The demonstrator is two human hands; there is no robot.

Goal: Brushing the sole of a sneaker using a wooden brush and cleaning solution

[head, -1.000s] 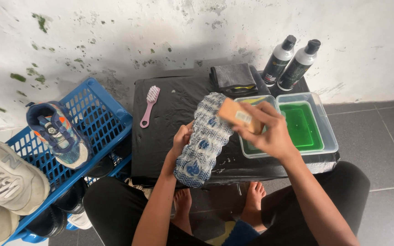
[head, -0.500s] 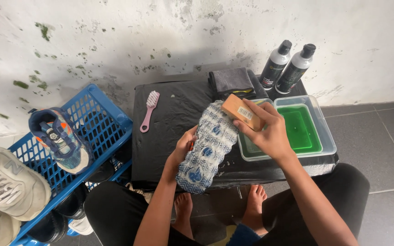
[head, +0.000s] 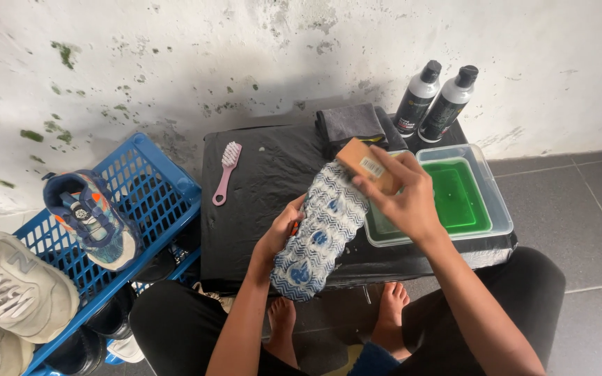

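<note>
Sliding toe-ward now, the wooden brush (head: 369,166) is scrubbing the patterned sole of the shoe (head: 320,230), right hand (head: 404,197) clamped around it. Left hand (head: 281,230) is gripping the shoe's side over the black table (head: 259,181); green tub (head: 465,195) sitting at three o'clock.

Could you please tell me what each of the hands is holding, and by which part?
Left hand: blue-and-white patterned shoe, sole up, gripped at its side. Right hand: tan wooden-backed brush, gripped over its back.

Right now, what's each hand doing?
Left hand: closed on the upturned shoe.
Right hand: closed on a wooden brush against the sole.
</note>
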